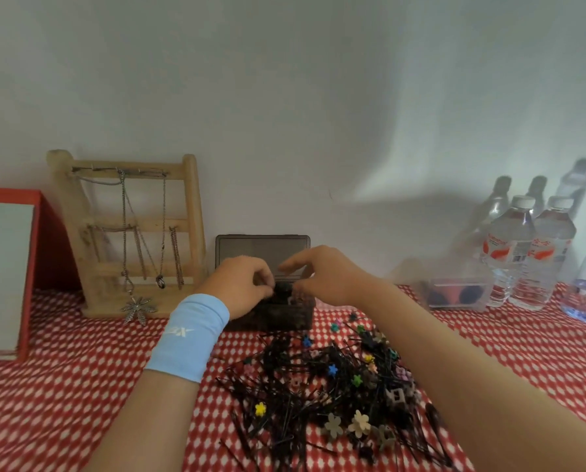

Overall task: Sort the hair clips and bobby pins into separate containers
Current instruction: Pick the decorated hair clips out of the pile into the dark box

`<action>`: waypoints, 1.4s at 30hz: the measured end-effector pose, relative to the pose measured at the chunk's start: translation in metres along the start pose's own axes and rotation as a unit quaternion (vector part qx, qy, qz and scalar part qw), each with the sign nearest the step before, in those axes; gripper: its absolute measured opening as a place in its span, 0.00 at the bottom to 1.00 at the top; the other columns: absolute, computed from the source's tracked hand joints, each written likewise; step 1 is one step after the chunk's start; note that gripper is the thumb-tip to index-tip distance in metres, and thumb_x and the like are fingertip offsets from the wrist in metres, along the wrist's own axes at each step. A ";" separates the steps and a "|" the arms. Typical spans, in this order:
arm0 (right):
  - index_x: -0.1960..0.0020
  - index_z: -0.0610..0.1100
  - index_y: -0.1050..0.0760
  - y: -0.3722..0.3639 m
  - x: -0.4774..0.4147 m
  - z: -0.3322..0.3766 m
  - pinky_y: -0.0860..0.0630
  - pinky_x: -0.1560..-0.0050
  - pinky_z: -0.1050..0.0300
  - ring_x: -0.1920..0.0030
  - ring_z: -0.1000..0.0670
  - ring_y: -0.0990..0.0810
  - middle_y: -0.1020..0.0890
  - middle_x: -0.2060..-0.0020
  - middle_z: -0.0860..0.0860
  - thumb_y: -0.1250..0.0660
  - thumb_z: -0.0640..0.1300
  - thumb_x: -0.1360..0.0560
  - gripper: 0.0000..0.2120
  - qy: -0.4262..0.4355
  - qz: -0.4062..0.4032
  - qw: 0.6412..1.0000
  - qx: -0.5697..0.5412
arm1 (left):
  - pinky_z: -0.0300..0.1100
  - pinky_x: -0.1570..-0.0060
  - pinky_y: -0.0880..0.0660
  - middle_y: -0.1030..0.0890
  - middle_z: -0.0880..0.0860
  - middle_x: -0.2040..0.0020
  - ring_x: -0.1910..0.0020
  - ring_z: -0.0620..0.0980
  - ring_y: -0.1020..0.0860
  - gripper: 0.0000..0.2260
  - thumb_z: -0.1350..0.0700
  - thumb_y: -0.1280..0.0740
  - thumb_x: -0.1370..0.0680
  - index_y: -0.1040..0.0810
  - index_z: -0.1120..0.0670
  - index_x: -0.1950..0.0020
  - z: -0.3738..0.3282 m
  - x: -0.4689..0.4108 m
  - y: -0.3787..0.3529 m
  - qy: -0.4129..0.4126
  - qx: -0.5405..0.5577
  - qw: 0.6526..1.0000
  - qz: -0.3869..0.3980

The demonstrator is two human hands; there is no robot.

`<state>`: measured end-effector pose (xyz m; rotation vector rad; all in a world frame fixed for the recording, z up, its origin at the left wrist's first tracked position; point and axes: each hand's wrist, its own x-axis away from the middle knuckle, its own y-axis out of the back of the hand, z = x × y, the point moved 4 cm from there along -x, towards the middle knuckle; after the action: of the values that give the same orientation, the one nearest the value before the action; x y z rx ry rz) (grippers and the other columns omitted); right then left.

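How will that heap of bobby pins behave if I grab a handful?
The bobby pins lie crossed and tangled, so they'd probably lift in clumps. They look thin and likely light, so strays may slip out. Flower clips mixed in would likely come along.

One view only, head-worn, wide-angle. Faces forward and down over table [63, 386] toward wall [319, 97]. Close: left hand [242, 284] and right hand [325, 277] mid-frame, forearms running off bottom edge.

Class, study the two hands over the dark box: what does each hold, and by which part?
The left hand curls fingertips onto something small and dark above the box; blur hides what and where. The right hand, fingers relaxed, shows no hold.
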<state>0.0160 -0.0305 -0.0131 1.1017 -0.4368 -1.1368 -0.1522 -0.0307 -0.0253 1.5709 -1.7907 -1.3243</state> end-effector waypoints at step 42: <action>0.47 0.50 0.16 -0.001 0.151 0.021 0.16 0.51 0.52 0.65 0.55 0.15 0.16 0.65 0.59 0.20 0.52 0.32 0.15 -0.121 0.288 0.940 0.135 | 0.34 0.58 0.29 0.21 0.46 0.54 0.56 0.46 0.22 0.11 0.52 0.25 0.27 0.18 0.50 0.45 -0.098 0.116 -0.066 -0.088 -0.098 0.960 0.248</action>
<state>0.0616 -0.1740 -0.0396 0.9729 -1.0594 -0.6985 -0.0707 -0.1690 -0.0675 0.8437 -1.9197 -1.3641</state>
